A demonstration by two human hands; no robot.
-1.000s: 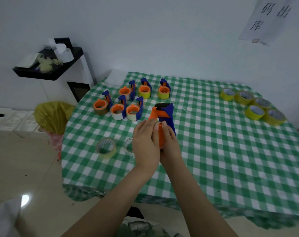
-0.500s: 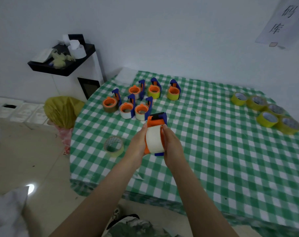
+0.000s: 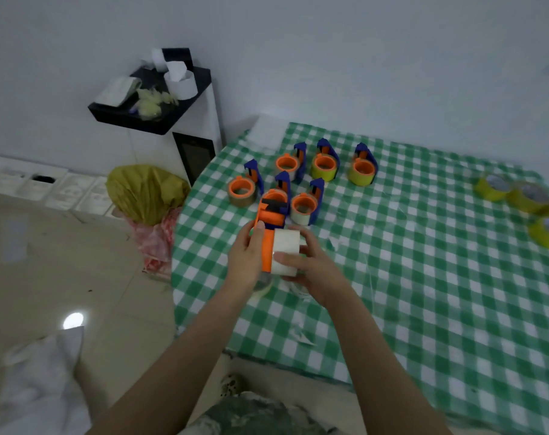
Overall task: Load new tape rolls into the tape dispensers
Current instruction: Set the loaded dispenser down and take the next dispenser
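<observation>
Over the table (image 3: 424, 277), tape roll (image 3: 286, 251) against tape dispenser (image 3: 268, 219)

A left hand (image 3: 246, 259) grips the orange-and-blue tape dispenser; the right hand (image 3: 312, 271) clasps the white tape roll at its side. Six loaded dispensers (image 3: 325, 166) stand behind, yellow rolls (image 3: 529, 199) far right.

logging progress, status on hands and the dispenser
Left hand grips orange-and-blue plastic tape dispenser. Right hand holds white tape roll against it. Nothing blocking.

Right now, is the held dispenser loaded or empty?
Loaded: a white tape roll sits against the orange side of the dispenser. Fully seated: cannot tell.
</observation>
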